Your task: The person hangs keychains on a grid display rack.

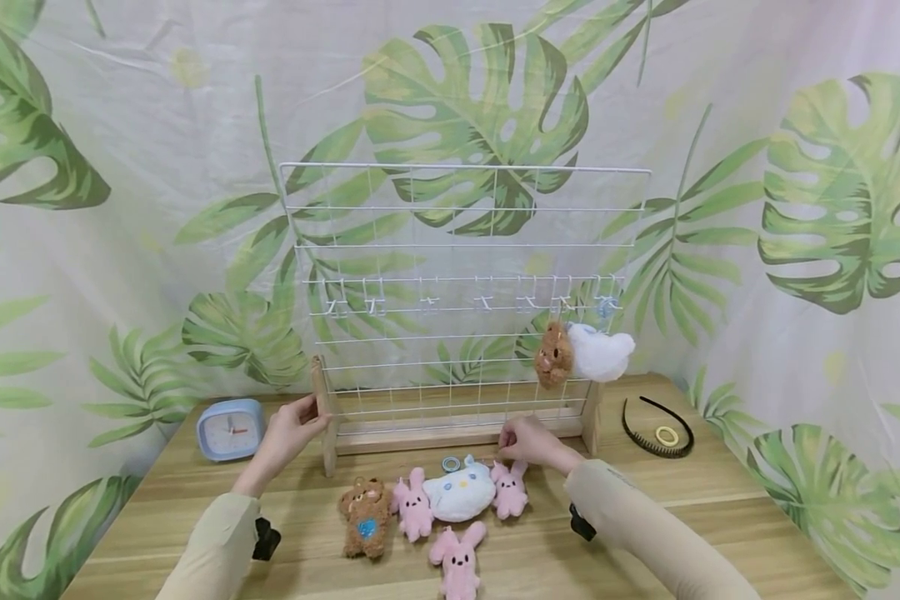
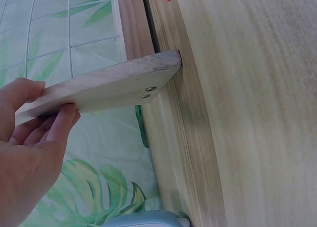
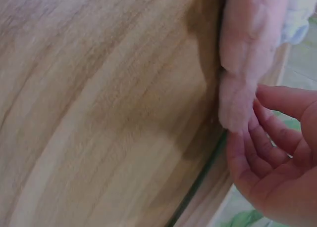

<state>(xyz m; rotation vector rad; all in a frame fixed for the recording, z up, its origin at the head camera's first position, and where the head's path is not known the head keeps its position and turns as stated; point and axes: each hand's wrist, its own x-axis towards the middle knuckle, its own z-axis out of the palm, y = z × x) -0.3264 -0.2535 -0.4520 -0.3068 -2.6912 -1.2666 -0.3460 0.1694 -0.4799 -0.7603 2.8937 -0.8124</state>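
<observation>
My left hand (image 1: pixel 294 423) grips the wooden side post (image 2: pixel 114 83) of a white wire grid rack (image 1: pixel 450 358), thumb on one face and fingers on the other. In front of the rack's base bar, my right hand (image 1: pixel 532 443) pinches the upper end of a pink bunny plush (image 1: pixel 510 492); the right wrist view shows fingertips around the tip of the pink fur (image 3: pixel 242 88). Left of it lie a white plush head (image 1: pixel 461 493), another pink bunny (image 1: pixel 415 507) and a brown bear plush (image 1: pixel 365 518). A third pink bunny (image 1: pixel 459 565) lies nearer me.
Several hooks (image 1: pixel 429 302) line the grid; at right hang a brown plush (image 1: pixel 554 357) and a white plush (image 1: pixel 602 354). A blue clock (image 1: pixel 230 430) stands left. A black headband (image 1: pixel 678 450) surrounds a yellow ring (image 1: pixel 667 429) at right. A small blue ring (image 1: pixel 444 464) lies by the white plush.
</observation>
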